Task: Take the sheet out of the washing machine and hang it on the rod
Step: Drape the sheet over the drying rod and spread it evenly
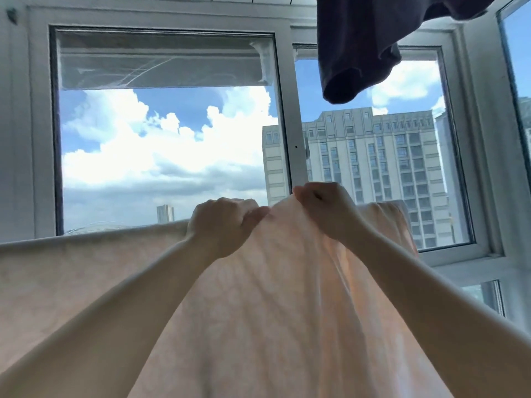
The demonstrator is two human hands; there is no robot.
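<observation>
White-framed windows [287, 116] fill the background across the upper and middle frame; behind the glass, blue sky with heavy white clouds at centre left and a pale multi-storey building [373, 156] at centre right.

Dark garment [356, 50]: hangs at the upper right of the frame, its lower fold dangling in front of the right window pane.

Sheet [258, 297]: pale peach-white, thin enough for light to pass through. It spans the lower half of the frame, its top edge running level from the left border towards the centre, then rising to a bunched peak between the two hands, and dropping away again at centre right. Creases fan downwards from that peak. Whatever carries the top edge is covered by cloth; the rod itself cannot be made out.

Left hand [224, 222]: centre of the frame, fingers curled shut, pinching the top edge of the sheet. Bare forearm runs down to the lower left corner.

Right hand [324, 208]: just right of and slightly above the left, closed on the same bunched edge. Bare forearm runs down to the lower right.
</observation>
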